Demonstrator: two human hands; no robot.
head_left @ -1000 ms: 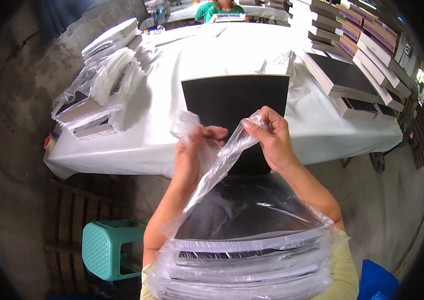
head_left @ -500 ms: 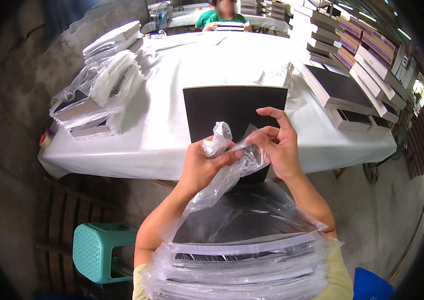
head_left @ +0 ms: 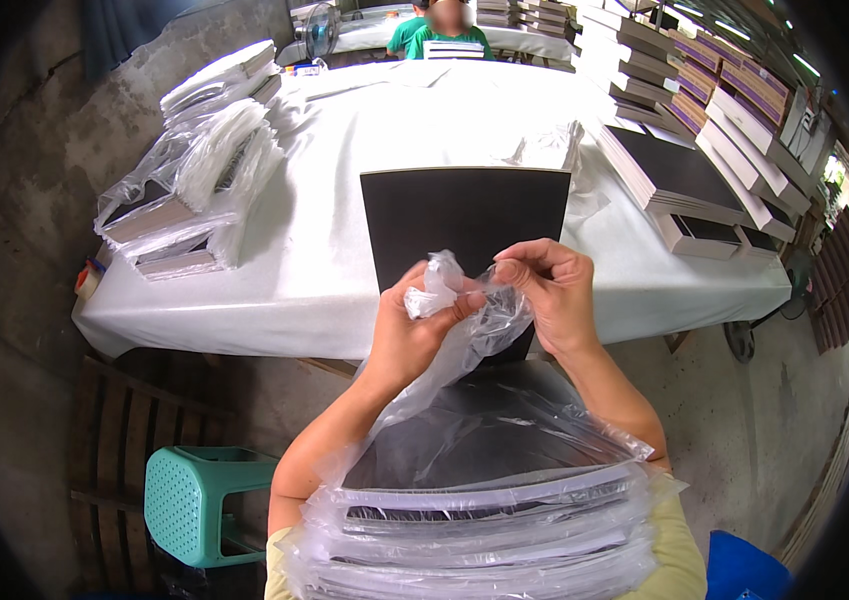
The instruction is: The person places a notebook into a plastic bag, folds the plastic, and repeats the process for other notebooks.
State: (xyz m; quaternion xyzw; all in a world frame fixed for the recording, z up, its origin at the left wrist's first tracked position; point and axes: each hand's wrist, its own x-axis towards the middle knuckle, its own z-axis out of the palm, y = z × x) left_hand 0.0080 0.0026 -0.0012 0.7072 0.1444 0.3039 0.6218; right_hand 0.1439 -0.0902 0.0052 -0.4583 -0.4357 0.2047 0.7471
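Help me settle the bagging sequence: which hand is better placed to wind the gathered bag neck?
Probably the left hand: its fingers already pinch the bunched plastic bag neck, while the right hand only steadies it.

Clear plastic bag [head_left: 464, 470] of flat boxes at lower centre, bagged stacks [head_left: 194, 190] left on table, boxes [head_left: 684, 180] right

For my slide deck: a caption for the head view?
Both hands, left hand and right hand, gather a clear plastic bag over stacked books.
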